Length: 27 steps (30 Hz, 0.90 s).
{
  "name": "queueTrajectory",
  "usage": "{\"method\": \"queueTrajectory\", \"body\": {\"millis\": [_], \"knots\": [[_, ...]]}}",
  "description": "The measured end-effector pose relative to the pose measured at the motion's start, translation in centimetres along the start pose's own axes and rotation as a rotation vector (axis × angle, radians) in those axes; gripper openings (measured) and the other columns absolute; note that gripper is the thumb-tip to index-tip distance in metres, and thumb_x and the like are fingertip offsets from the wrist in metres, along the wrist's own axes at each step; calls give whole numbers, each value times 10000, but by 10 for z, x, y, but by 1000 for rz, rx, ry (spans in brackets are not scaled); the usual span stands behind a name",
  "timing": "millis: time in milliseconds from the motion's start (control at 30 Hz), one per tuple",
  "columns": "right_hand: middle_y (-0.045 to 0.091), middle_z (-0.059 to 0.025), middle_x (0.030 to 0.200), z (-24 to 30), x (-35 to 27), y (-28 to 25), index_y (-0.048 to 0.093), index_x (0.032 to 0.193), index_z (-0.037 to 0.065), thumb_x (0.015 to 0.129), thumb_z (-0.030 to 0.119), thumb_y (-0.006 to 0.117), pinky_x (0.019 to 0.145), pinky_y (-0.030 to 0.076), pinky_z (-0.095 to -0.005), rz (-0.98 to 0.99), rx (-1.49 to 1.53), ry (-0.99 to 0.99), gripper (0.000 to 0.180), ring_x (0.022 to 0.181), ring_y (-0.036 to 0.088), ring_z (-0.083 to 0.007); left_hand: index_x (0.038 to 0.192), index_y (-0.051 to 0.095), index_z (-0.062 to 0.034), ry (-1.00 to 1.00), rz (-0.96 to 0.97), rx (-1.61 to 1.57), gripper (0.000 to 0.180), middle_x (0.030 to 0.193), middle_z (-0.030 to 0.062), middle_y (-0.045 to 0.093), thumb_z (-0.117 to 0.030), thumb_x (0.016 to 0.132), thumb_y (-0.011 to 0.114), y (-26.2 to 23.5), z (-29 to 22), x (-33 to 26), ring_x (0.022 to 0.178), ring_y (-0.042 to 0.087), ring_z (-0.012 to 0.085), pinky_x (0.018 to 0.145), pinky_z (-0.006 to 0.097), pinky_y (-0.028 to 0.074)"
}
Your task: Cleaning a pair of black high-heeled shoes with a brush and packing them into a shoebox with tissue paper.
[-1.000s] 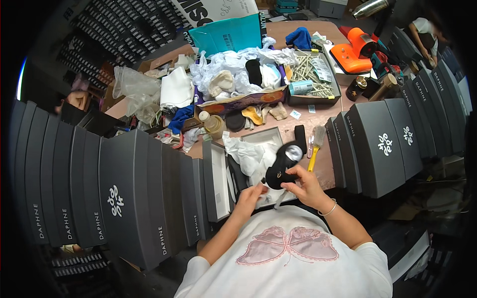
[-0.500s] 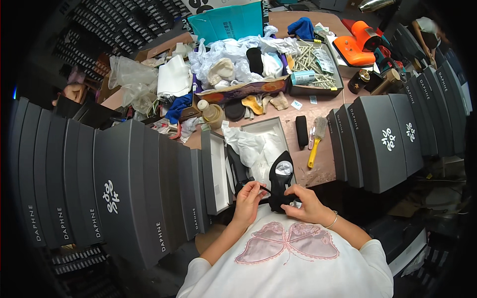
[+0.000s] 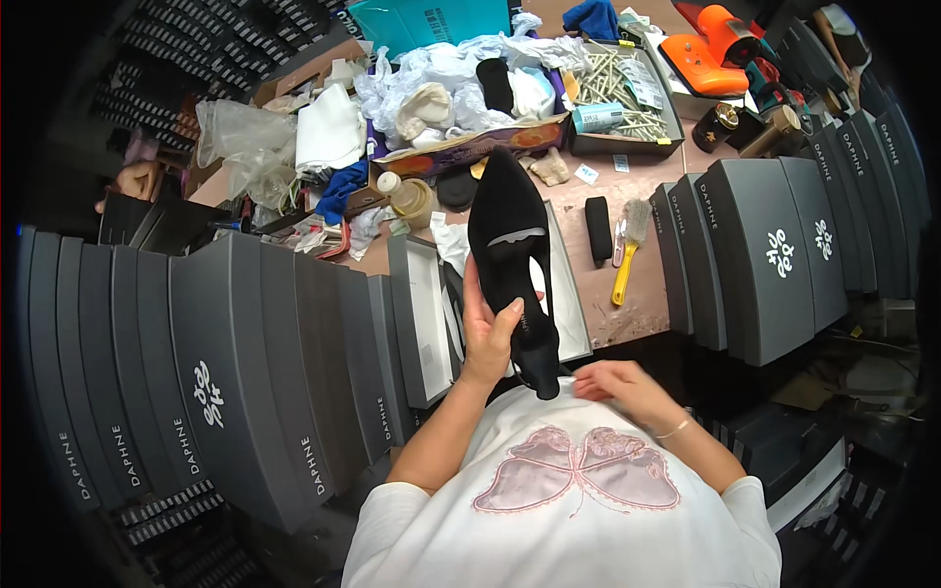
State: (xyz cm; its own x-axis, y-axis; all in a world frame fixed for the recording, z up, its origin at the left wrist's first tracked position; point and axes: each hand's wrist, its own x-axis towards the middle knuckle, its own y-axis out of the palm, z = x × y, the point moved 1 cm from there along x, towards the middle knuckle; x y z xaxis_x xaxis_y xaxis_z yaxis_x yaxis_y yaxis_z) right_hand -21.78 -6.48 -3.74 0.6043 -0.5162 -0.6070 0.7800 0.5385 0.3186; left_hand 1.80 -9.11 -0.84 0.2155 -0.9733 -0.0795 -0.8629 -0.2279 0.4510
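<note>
Raised in front of me is a black pointed-toe shoe [image 3: 505, 211], toe away from me and heel end toward my shirt, with a bit of white stuffing showing at its opening. My left hand [image 3: 493, 328] is wrapped round its side, thumb over the insole. Beside the heel end is my right hand [image 3: 618, 384], fingers curled together close to a thin dark strip; what they pinch, if anything, is hidden. Behind the shoe lies an open grey shoe box [image 3: 571, 284] with white tissue paper [image 3: 451, 242] and another dark item partly covered.
Stacked dark grey shoe boxes stand left [image 3: 230, 382] and right [image 3: 760, 260]. A yellow-handled brush [image 3: 624, 269] and black oblong pad [image 3: 597, 232] lie right of the open box. Farther back are a paper-filled carton [image 3: 470, 147], a tray of sticks [image 3: 627, 147] and an orange tool [image 3: 701, 64].
The shoe has come up from low over the box, held by my left hand alone on its side. My right hand has come off the shoe's body and moved slightly right.
</note>
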Motion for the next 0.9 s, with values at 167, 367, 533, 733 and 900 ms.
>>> {"method": "queueTrajectory", "body": {"millis": [167, 367, 533, 733, 900], "knots": [[615, -92, 1123, 7, 38, 34, 397, 1388, 50, 979, 291, 529, 905, 473, -295, 273, 679, 82, 493, 1010, 606, -160, 1509, 53, -112, -42, 15, -53, 797, 1301, 166, 465, -50, 833, 471, 8, -2, 1, 1020, 621, 245, 842, 342, 542], [605, -80, 1085, 16, 35, 33, 329, 1419, 65, 923, 85, 603, 891, 489, -338, -231, 568, -295, 567, 980, 604, -167, 1505, 39, -77, 58, -37, 104, 789, 1356, 171, 406, -108, 871, 508, 2, 8, -5, 1136, 535, 240, 960, 349, 447], [574, -177, 1167, 68, 22, 42, 520, 1272, -15, 818, 127, 687, 929, 421, -386, -316, -769, -797, 504, 1068, 548, -332, 1507, -13, -46, 39, -90, 174, 739, 1510, 166, 177, -308, 985, 440, -1, 39, -22, 1364, 268, 243, 1123, 360, 207], [495, -125, 1336, 68, 15, 44, 438, 1359, 31, 691, 255, 785, 1057, 279, -530, -114, -1414, -631, 785, 1312, 366, -358, 1520, -24, -120, -163, -130, -52, 645, 1533, 120, 148, -417, 1028, 269, 1, 72, -30, 1387, 224, 204, 1134, 343, 181], [387, -215, 1398, 61, 23, 27, 358, 1386, -20, 631, 297, 839, 1058, 322, -480, -273, -1223, -488, 950, 1296, 376, -396, 1514, -68, -153, -173, -68, -128, 624, 1466, 128, 289, -416, 1039, 239, 21, 80, -23, 1306, 365, 203, 1086, 325, 289]]}}
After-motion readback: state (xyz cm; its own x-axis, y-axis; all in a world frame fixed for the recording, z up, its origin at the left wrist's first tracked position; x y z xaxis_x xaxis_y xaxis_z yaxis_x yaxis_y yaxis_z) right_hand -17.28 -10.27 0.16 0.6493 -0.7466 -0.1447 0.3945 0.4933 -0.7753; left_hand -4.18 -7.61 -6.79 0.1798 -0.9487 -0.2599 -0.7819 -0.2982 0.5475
